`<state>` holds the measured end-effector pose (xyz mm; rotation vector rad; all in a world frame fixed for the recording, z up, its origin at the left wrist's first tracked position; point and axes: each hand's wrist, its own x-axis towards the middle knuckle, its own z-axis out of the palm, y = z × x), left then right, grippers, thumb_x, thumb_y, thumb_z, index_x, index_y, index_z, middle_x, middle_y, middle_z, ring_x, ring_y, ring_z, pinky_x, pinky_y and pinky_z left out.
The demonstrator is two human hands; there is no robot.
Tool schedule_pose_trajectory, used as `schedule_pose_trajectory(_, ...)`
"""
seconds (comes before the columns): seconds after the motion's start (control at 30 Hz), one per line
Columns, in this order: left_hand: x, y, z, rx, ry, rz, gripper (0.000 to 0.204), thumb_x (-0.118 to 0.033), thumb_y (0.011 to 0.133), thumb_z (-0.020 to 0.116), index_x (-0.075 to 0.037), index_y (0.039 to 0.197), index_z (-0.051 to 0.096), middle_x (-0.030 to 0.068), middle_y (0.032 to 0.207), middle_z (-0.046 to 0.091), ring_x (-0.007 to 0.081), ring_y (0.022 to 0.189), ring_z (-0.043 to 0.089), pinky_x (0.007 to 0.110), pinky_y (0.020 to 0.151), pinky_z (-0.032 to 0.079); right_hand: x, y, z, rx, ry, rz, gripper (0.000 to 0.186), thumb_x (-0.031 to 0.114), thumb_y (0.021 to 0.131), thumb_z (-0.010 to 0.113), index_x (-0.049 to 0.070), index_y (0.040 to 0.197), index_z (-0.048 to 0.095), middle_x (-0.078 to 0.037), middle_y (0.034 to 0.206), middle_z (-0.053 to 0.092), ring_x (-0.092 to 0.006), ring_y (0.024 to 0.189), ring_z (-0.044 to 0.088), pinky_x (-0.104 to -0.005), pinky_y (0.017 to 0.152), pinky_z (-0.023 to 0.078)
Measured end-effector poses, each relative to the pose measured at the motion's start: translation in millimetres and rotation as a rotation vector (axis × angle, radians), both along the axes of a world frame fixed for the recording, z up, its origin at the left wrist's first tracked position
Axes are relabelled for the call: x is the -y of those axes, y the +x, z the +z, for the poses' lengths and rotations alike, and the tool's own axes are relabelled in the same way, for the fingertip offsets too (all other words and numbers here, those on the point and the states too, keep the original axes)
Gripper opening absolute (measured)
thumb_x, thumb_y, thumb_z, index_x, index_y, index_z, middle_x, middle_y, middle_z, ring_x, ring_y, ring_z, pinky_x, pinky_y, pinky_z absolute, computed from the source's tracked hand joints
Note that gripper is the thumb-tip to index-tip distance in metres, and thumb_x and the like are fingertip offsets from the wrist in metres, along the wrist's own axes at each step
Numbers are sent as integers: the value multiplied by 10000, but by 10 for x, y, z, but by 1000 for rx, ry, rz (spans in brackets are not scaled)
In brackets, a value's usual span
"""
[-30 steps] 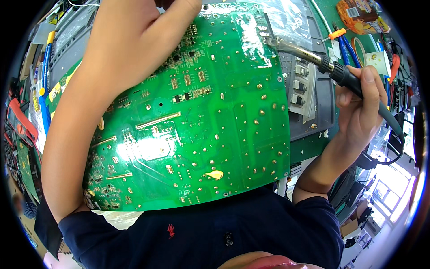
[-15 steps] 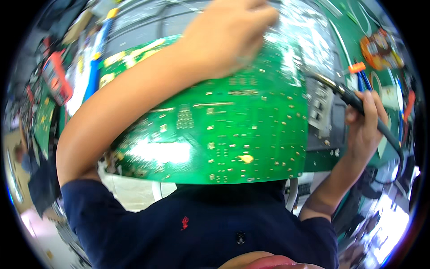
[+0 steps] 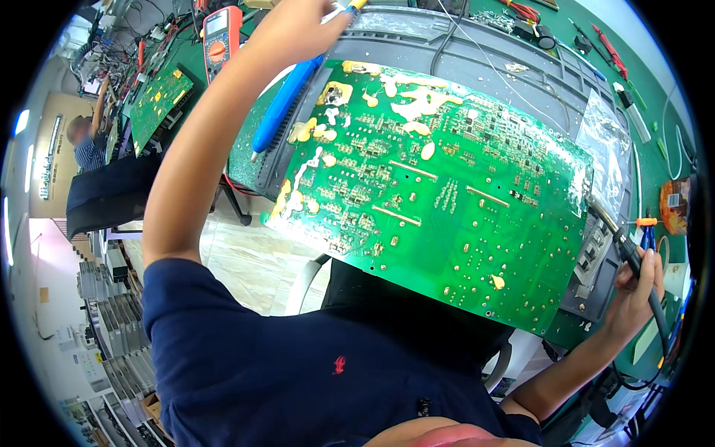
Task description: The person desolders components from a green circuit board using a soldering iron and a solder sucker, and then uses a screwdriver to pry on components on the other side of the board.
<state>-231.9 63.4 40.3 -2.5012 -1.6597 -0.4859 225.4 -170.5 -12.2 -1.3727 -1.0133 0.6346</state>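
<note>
A large green circuit board lies tilted across the work mat, its near edge over my lap. White and yellowish blobs cover its far left part. My right hand grips a soldering iron by its black handle. The metal end of the iron is at the board's right edge; whether it touches is unclear. At the top, my left hand lies over a blue desoldering pump with a yellow end. The thumb is by that end and the fingers look curled round it, though the upper edge cuts some off.
A grey work mat lies under the board. Clear plastic bags are right of it. A red multimeter and another green board stand left. An orange package lies far right. Another person is at far left.
My left hand has moved from above the board to the blue pump at upper left. The view has turned leftward. The soldering iron stays in my right hand near the board's right edge.
</note>
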Motion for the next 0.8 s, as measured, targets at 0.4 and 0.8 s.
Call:
schedule_pose_trajectory(0.4,30,-666,-457,11,-162,86,403,-291,806,673,39,1030,615,171,927,647,243,821,626,335,740,484,-20,-37,77,-13,-16,-26,255,169,943,504,-59,905,612,-24,587,500,-79,497,450,-200,451,323)
schedule_pose_trajectory(0.8,784,52,678,828,-259,-168,351,-207,955,506,-6,1229,420,107,1039,575,212,1037,569,375,977,391,17,-155,154,89,-26,-86,274,222,902,557,-17,820,664,-4,529,492,-62,468,443,-203,457,319)
